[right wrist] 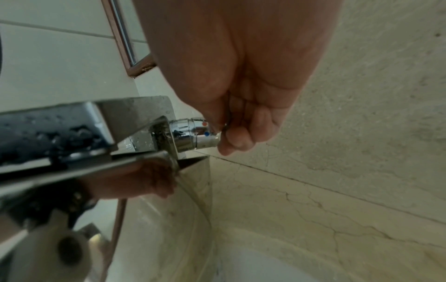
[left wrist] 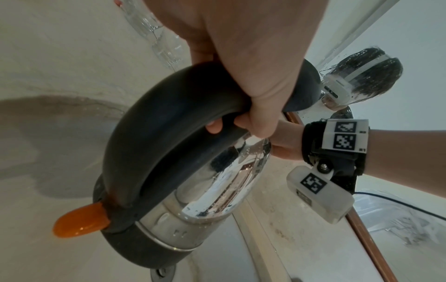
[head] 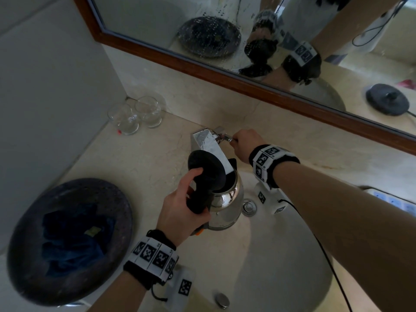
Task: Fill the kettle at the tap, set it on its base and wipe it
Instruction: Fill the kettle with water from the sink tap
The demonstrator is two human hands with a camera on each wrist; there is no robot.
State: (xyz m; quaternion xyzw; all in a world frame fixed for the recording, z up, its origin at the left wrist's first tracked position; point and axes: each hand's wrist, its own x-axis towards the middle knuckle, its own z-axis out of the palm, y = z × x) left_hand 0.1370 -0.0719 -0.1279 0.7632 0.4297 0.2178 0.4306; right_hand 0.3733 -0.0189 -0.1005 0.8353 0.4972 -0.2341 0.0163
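1. the left hand (head: pixel 180 206) is wrapped round the black handle of the kettle (head: pixel 227 199), holding it over the sink (head: pixel 281 266), its open mouth just under the spout of the tap (head: pixel 208 144).
2. the kettle's lid (head: pixel 206 170) stands up, tilted back toward the handle.
3. the right hand (head: pixel 246 144) is closed on the tap lever (head: pixel 226 138), fingers curled round it, on the tap's right side.
4. left of the tap, by the wall, stand two glasses (head: pixel 135 115).
5. nearer, left of the sink, a dark dish (head: pixel 67 242) holds a blue cloth (head: pixel 74 239).
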